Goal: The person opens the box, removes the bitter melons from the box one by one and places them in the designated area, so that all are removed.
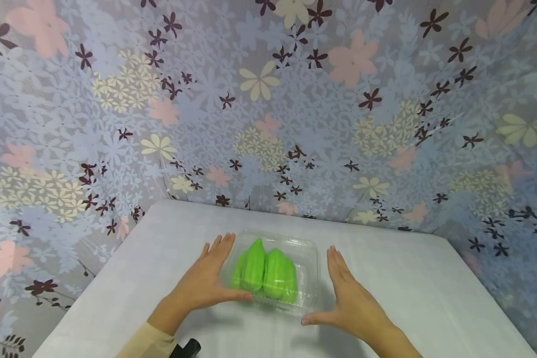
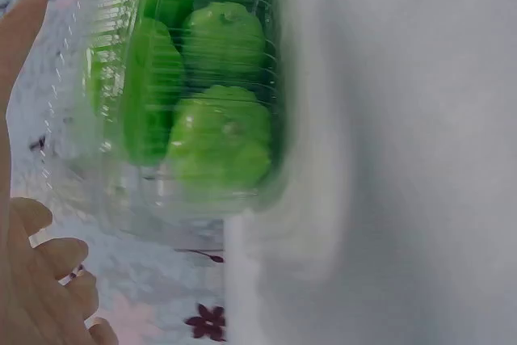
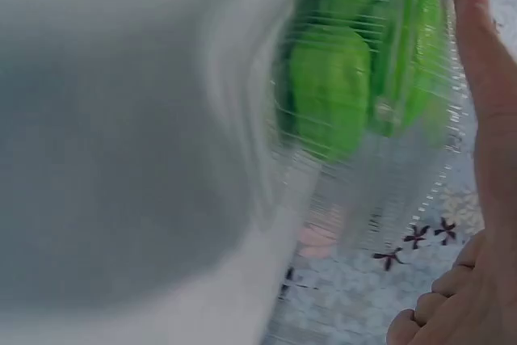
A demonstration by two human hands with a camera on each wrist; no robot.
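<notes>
A white rectangular table [image 1: 407, 278] with rounded corners fills the lower view; behind and beside it hangs a grey floral-patterned fabric backdrop [image 1: 268, 109], printed with pink, cream, pale blue and dark maroon flowers; a small black object [image 1: 187, 348] sits at the table's near edge.

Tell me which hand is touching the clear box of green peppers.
The left hand: its thumb lies against the box by the peppers. The right hand stands just clear of it.
</notes>
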